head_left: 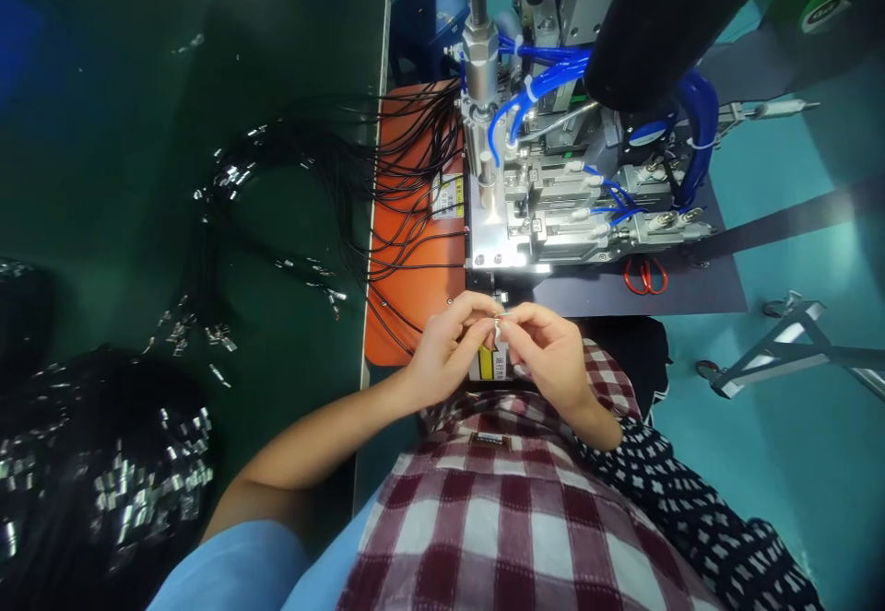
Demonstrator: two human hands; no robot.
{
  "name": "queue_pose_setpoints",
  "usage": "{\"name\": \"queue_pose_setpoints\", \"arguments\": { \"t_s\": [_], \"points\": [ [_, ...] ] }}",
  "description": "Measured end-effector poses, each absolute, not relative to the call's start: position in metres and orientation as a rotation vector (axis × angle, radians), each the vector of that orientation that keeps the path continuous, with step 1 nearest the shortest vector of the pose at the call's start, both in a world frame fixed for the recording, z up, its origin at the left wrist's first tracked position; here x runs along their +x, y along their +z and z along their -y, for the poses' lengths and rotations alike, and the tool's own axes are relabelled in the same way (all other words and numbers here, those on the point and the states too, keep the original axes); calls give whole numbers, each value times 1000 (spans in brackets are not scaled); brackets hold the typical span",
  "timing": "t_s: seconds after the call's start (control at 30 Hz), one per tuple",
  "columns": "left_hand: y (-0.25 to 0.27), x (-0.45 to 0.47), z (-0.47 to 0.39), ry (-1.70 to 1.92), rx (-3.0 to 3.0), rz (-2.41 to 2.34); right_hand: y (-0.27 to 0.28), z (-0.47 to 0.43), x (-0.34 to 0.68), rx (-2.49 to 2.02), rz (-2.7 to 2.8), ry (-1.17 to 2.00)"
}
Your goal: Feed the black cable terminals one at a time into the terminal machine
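Observation:
My left hand (pixel 449 353) is closed, thumb and fingers pinching the end of a thin cable close in front of my body. A black cable (pixel 397 339) runs from the left side in under this hand. Fingertip to fingertip with it, my right hand (pixel 549 353) pinches the same small end, where fine white and reddish wire tips (pixel 499 320) show. Their exact shape is mostly covered by the fingers. Just beyond the hands stands the front edge of a metal machine (pixel 492 247), with several black cables leading into its left side.
Black cables lie over an orange board (pixel 415 302). A dark green table (pixel 290 215) on the left bears cable bundles with shiny metal ends (pixel 138 482). Blue air hoses (pixel 560 72) and a black cylinder (pixel 664 30) overhang the machine. Red-handled scissors (pixel 645 276) lie at right.

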State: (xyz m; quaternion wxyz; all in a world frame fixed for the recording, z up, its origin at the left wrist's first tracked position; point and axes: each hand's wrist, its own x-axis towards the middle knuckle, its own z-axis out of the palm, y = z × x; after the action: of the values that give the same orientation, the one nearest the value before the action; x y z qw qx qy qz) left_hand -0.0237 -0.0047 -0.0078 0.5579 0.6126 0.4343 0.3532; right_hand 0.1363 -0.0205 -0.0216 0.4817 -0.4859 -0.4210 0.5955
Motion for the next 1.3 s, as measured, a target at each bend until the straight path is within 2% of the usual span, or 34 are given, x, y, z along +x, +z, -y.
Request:
{"name": "queue_pose_setpoints", "arguments": {
  "t_s": [0.27, 0.6, 0.87, 1.3],
  "points": [
    [-1, -16, -1, 1006, 1344, -1097, -24, 25, 134, -1200, 1289, 1116],
    [-3, -20, -9, 744, 719, -991, -20, 25, 129, -1235, 1238, 1207],
    [-5, -16, -6, 816, 757, -1008, -20, 26, 132, -1291, 1217, 1263],
    [1, -16, -10, 756, 878, -1017, -26, 28, 136, -1315, 1269, 1152]
  ]
}}
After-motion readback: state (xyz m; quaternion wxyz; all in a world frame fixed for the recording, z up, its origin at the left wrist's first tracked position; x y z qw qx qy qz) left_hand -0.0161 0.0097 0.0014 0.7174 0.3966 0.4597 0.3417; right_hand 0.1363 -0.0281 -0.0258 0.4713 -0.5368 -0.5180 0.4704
